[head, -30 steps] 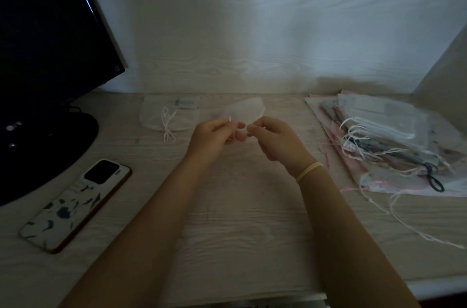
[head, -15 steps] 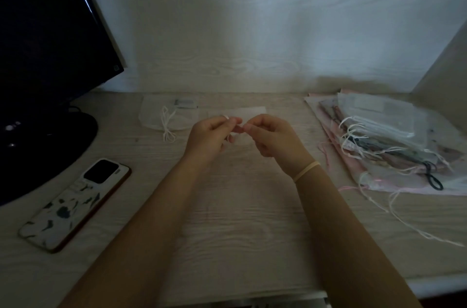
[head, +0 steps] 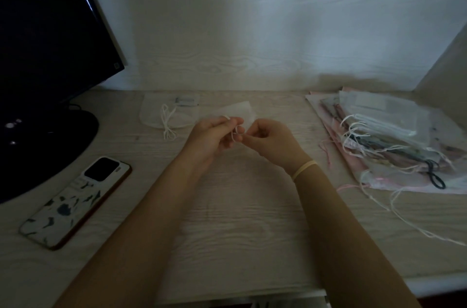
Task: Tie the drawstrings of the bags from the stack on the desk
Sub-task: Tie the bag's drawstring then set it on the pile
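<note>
A dim home desk or small workstation: a pale wood-grain desk [head: 240, 219] set against a matching wood-grain wall panel [head: 252, 29]. Well to the left of the fingers [head: 233, 122] stands a dark monitor [head: 50, 29] on a round base, with a phone [head: 75, 203] in a patterned case lying before it. Well to their right lies a stack of sheer drawstring bags [head: 394, 136].

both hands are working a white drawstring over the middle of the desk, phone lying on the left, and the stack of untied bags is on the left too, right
Not quite. The head view shows the stack of bags on the right of the desk. The rest holds: left hand and right hand pinch the white drawstring, and the phone lies left.
</note>
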`<state>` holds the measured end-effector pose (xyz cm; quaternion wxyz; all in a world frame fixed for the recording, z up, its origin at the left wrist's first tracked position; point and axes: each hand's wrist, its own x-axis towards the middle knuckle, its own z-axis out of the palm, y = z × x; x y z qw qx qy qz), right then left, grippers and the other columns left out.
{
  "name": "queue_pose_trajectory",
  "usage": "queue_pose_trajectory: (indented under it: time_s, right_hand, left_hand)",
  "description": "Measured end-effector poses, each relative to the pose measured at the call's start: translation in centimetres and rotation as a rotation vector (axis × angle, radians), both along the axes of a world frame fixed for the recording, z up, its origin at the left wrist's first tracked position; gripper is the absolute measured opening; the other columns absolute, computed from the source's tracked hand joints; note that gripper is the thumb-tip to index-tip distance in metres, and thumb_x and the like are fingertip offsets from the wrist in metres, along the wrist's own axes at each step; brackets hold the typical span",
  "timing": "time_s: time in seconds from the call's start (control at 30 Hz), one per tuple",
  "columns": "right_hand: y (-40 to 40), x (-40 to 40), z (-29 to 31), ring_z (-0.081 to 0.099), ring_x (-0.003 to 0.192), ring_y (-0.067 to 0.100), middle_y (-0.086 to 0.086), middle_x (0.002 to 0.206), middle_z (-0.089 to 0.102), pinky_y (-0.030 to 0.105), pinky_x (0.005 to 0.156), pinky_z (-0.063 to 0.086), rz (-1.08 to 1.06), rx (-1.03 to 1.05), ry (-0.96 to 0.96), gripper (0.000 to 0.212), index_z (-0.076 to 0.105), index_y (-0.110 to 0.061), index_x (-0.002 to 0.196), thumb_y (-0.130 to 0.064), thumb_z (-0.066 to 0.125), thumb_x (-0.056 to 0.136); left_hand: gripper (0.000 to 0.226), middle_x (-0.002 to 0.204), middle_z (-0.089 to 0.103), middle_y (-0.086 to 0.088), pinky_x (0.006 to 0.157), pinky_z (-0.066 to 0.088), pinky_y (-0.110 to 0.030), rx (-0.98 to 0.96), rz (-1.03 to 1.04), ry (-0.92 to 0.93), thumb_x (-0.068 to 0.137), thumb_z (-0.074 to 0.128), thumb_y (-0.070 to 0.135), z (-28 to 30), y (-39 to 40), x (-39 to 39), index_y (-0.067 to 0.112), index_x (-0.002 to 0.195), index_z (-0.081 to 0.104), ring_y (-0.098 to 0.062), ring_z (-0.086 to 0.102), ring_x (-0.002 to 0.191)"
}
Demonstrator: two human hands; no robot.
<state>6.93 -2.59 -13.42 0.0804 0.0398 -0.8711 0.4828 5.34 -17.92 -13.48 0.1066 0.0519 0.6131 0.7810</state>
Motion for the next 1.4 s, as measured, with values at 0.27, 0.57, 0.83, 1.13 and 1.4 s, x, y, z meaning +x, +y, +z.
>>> queue_pose_trajectory:
  time_s: [0.27, 0.57, 0.83, 1.13, 1.4]
  right_hand:
    - [0.4, 0.1, 0.3, 0.047, 0.064, 0.012, 0.014, 0.073, 0.06, 0.023, 0.061, 0.035, 0.101, 0.232, 0.102, 0.01, 0.074, -0.012, 0.09, -0.016, 0.067, 0.084]
    - [0.4, -0.6, -0.8, 0.052, 0.062, 0.009, 0.007, 0.07, 0.066, 0.024, 0.062, 0.042, -0.061, 0.062, 0.123, 0.01, 0.072, -0.013, 0.08, -0.023, 0.075, 0.08]
    - [0.0, -0.1, -0.5, 0.05, 0.054, 0.007, 0.0, 0.059, 0.062, 0.025, 0.059, 0.041, -0.021, 0.075, 0.068, 0.021, 0.07, -0.017, 0.07, -0.03, 0.066, 0.087]
    - [0.1, -0.7, -0.9, 0.041, 0.05, 0.002, -0.009, 0.056, 0.049, 0.017, 0.053, 0.035, -0.019, 0.069, 0.059, 0.011, 0.065, -0.021, 0.073, -0.021, 0.07, 0.083]
    - [1.3, -0.5, 1.0, 0.054, 0.063, 0.016, 0.002, 0.06, 0.05, 0.025, 0.057, 0.045, -0.147, -0.696, -0.067, 0.025, 0.049, -0.009, 0.066, -0.004, 0.047, 0.09]
  left_hand:
    - [0.016, 0.074, 0.067, -0.005, 0.059, 0.053, -0.021, -0.161, -0.072, 0.124, 0.097, 0.051, 0.004, -0.2, 0.2, 0.0, -0.001, 0.094, 0.066, -0.016, 0.064, 0.063]
    - [0.023, 0.067, 0.07, 0.0, 0.067, 0.057, -0.023, -0.215, 0.119, 0.179, 0.094, 0.053, 0.001, -0.2, 0.6, -0.1, 0.012, 0.082, 0.07, -0.011, 0.068, 0.065]
    - [0.023, 0.084, 0.074, 0.002, 0.081, 0.052, -0.029, -0.108, 0.143, 0.178, 0.094, 0.058, 0.011, -0.5, 0.1, -0.4, 0.022, 0.084, 0.075, -0.013, 0.067, 0.086]
    - [0.031, 0.087, 0.071, -0.009, 0.066, 0.047, -0.025, -0.013, -0.008, 0.173, 0.099, 0.048, 0.015, -0.2, 0.1, -0.3, 0.012, 0.077, 0.071, -0.02, 0.066, 0.081]
    - [0.031, 0.091, 0.074, -0.007, 0.08, 0.044, -0.033, -0.2, 0.088, 0.122, 0.098, 0.052, 0.019, -1.5, 0.0, -0.9, 0.017, 0.073, 0.069, -0.024, 0.067, 0.084]
